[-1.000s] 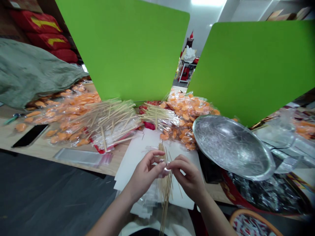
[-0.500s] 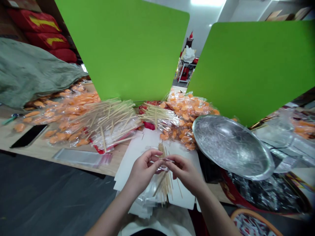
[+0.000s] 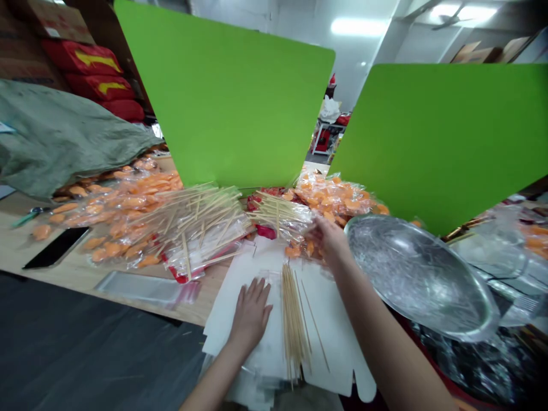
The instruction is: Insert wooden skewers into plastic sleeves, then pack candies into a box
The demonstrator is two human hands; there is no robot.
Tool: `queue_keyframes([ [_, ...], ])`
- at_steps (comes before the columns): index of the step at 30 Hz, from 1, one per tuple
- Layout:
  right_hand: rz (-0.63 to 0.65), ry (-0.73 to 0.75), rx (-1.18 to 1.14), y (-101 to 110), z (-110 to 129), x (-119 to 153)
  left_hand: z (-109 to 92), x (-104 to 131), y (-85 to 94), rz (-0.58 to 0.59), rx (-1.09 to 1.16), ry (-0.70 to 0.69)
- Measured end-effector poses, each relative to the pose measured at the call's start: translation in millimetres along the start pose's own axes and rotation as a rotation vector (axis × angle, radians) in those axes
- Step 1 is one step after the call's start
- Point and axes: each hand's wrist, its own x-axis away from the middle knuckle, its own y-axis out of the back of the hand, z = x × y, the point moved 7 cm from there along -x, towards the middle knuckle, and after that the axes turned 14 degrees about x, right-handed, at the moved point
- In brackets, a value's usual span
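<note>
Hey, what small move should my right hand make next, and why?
Probably draw the right hand in from the wrapped orange pieces to the thin wooden sticks: they lie loose on the white sheet, beside the spread left hand.

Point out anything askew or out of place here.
One thin stick lies slanted on the white sheets, apart from the main bundle. The metal basin looks tilted, its near side jutting over the dark wrapped packets. I see no clear spill or damage.
</note>
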Motion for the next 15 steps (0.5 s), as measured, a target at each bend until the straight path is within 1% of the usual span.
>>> queue_keyframes([
  [1,-0.015,-0.005,0.026,2.3,2.1,-15.4,6.7,2.2,-6.2,0.024,-0.07,-0.016],
  [2,-0.006,-0.01,0.071,3.7,0.4,-25.2,11.3,4.3,-11.0,0.038,-0.135,-0.032],
  [3,0.015,-0.019,0.13,5.0,-6.0,-28.7,14.3,6.0,-14.0,0.039,-0.181,-0.042],
  [4,0.044,-0.032,0.207,6.3,-16.8,-25.7,15.8,7.4,-15.2,0.027,-0.194,-0.046],
  [5,0.078,-0.046,0.297,7.5,-31.2,-17.0,16.5,8.3,-15.2,0.008,-0.169,-0.042],
  [7,0.131,-0.075,0.503,10.5,-66.2,12.5,16.0,9.1,-14.1,-0.028,-0.059,-0.022],
  [9,0.133,-0.116,0.706,13.0,-100.9,46.6,13.3,9.2,-12.4,-0.076,0.082,0.008],
  [10,0.129,-0.136,0.79,12.2,-115.3,61.7,12.5,9.2,-11.1,-0.109,0.172,0.045],
  [11,0.126,-0.15,0.859,9.6,-126.8,74.3,13.1,9.3,-10.1,-0.143,0.28,0.112],
  [12,0.13,-0.159,0.913,5.1,-135.4,83.9,14.9,9.9,-10.0,-0.173,0.414,0.21],
  [14,0.16,-0.159,0.979,-6.7,-145.1,94.1,18.3,13.3,-14.6,-0.2,0.758,0.459],
  [15,0.182,-0.158,0.996,-12.5,-147.3,95.5,17.0,15.3,-18.2,-0.191,0.921,0.576],
])
